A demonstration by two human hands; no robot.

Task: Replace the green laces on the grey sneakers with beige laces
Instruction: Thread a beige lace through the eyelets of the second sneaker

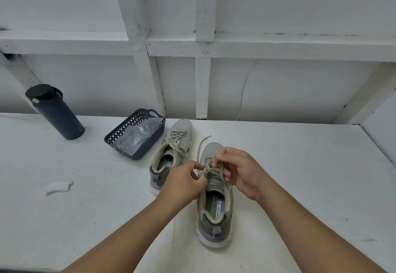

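White painted boards form the wall [278, 15], and a chalky white bench [300, 176] carries everything we see. On it stand two grey sneakers with mesh toes, thick pale soles and striped heel tabs. The near sneaker [214, 212] sits at centre, toe toward the wall; the far sneaker [171, 154] lies just beside it on our left, closer to the wall, already threaded with a beige lace tied across its tongue. We read "MEMORY FOA" on the near insole [215, 206]; the logo beside it is too skewed for us to read.

Over the near shoe's eyelets, our left hand [182, 183] pinches a beige lace [206, 168] between thumb and forefinger. Our right hand [237, 170] has its fingers curled, pinching the same lace just opposite, near its crossing. One flat, woven end rises toward the wall.

Behind the far sneaker, touching or nearly touching it, we note a dark perforated plastic basket [120, 135] with handle slots, holding a crumpled clear bag [139, 135]. A dark cylindrical bottle [56, 114] with a loop cap stands at far left. A crumpled white scrap [59, 187] lies nearer us.
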